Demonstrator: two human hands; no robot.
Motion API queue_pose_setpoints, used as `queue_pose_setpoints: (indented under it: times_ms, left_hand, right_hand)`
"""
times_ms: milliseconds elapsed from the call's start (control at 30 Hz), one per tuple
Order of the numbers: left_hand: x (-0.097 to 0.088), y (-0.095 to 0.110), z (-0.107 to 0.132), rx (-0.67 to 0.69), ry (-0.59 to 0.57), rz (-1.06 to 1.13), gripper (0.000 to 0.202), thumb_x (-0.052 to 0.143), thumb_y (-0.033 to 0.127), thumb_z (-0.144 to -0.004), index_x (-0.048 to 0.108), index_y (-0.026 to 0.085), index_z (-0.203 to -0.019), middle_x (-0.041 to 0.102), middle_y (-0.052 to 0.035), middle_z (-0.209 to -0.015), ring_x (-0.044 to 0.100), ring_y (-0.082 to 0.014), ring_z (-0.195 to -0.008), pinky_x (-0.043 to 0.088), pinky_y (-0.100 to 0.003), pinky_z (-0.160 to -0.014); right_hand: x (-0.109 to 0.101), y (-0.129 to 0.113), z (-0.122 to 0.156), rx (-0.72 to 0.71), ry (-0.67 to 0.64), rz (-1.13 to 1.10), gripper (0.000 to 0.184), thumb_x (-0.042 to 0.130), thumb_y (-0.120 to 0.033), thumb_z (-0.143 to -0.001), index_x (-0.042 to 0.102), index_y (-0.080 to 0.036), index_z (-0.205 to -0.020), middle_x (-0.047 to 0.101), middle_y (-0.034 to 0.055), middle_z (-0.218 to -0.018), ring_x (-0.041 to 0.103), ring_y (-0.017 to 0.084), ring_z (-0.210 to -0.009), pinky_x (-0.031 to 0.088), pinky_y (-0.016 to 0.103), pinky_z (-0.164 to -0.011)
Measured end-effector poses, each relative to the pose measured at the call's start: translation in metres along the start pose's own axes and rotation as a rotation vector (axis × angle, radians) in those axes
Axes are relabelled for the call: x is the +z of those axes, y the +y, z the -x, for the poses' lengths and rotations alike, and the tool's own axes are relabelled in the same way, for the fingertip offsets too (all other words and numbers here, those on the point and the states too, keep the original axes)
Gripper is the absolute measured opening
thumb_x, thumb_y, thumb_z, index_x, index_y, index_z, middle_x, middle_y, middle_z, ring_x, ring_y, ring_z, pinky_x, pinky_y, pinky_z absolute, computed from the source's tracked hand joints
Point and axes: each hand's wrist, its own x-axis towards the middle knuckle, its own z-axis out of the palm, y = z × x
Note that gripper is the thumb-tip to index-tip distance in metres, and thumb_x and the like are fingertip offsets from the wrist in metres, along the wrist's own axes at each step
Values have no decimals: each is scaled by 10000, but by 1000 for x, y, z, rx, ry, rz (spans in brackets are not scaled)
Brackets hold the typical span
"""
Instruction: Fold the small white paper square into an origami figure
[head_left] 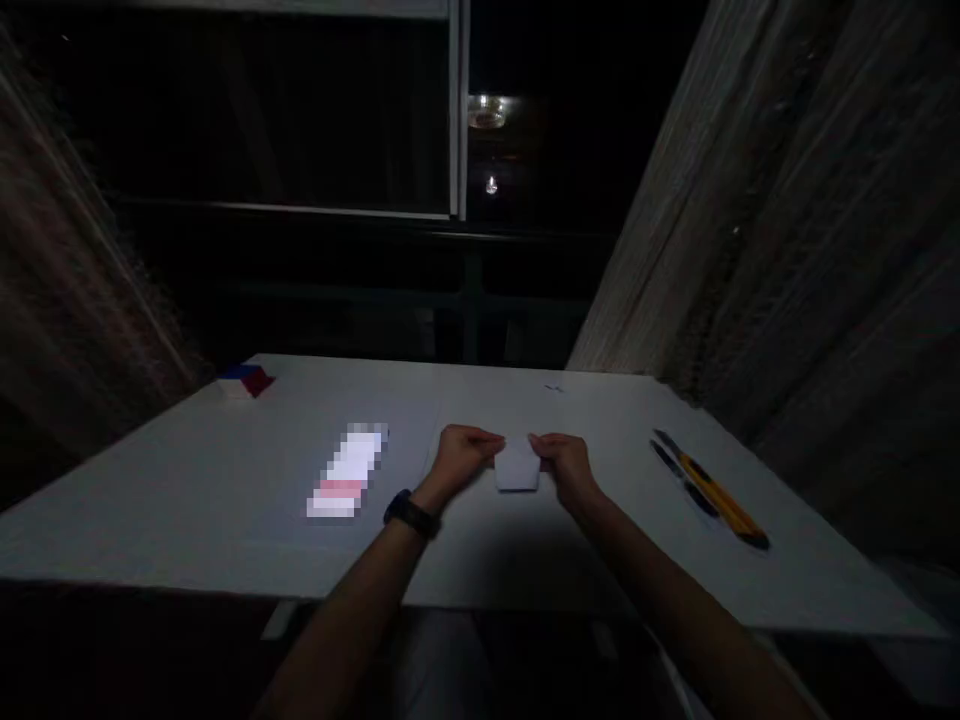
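A small folded piece of white paper (517, 466) is held up over the table between my two hands. My left hand (463, 455) pinches its upper left edge with thumb and fingers, a dark watch (412, 513) on the wrist. At the upper right corner, my right hand (568, 464) grips the paper the same way. The lower edge of the paper hangs free and its face looks flat. The fingertips behind the paper are hidden.
A lit, blurred-out phone (348, 472) lies left on a larger white sheet (281, 530). A yellow utility knife (724, 497) and a dark slim tool (682, 478) lie right. Farther back on the white table (480, 585) are a blue-and-red folded object (244, 380) and small scraps (553, 388).
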Motion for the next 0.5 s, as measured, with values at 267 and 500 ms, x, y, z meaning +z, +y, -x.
queue_pose_setpoints:
  times_ms: [267, 500]
  left_hand:
    - [-3, -6, -6, 4, 60, 56, 222, 724, 240, -535, 692, 95, -699, 674, -84, -658, 586, -142, -540, 475, -244, -514]
    - [-4, -9, -9, 31, 77, 69, 238, 730, 259, -525, 696, 97, -695, 674, -87, -667, 589, -144, -549, 475, -251, -533]
  right_hand:
    - [5, 2, -1, 72, -67, 33, 332, 723, -425, -509, 619, -113, -556, 590, 33, -531, 536, 139, -491, 455, 269, -490]
    - [6, 3, -1, 36, -49, 66, 345, 725, -439, -496, 606, -116, -527, 577, 20, -505, 515, 121, -461, 440, 258, -480]
